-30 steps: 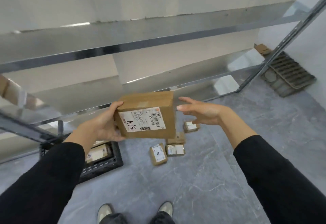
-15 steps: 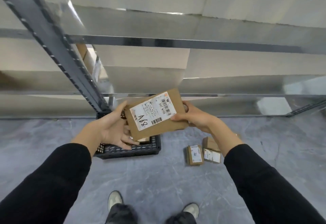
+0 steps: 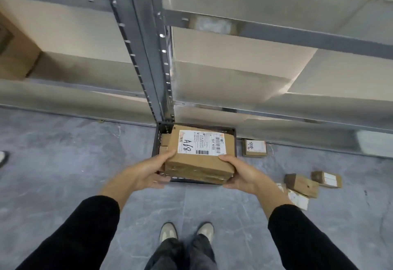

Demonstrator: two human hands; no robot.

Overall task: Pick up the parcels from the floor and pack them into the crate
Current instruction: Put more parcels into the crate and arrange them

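Head view — the left hand (image 3: 148, 174) and right hand (image 3: 240, 174) clamp the near corners of the labelled parcel (image 3: 200, 154), held over the black crate (image 3: 155, 144) on the floor (image 3: 63, 152). The crate holds other boxes (image 3: 164, 145) — dropped tilted, the parcel could catch the rim and slide out.

Wears a plain black long-sleeved top: left sleeve (image 3: 80, 233) and right sleeve (image 3: 302, 237) both matte, loose and softly creased. Ends each cuff partway up the forearm, leaving wrists, left hand (image 3: 146, 174) and right hand (image 3: 240, 174) bare. Wears dark grey trousers (image 3: 180, 254), faded and wrinkled, falling over the shoe tops. Has on a left shoe (image 3: 168, 231) and right shoe (image 3: 205, 230) in pale grey-beige, round-toed, lighter along the sole edge; laces too blurred to tell.
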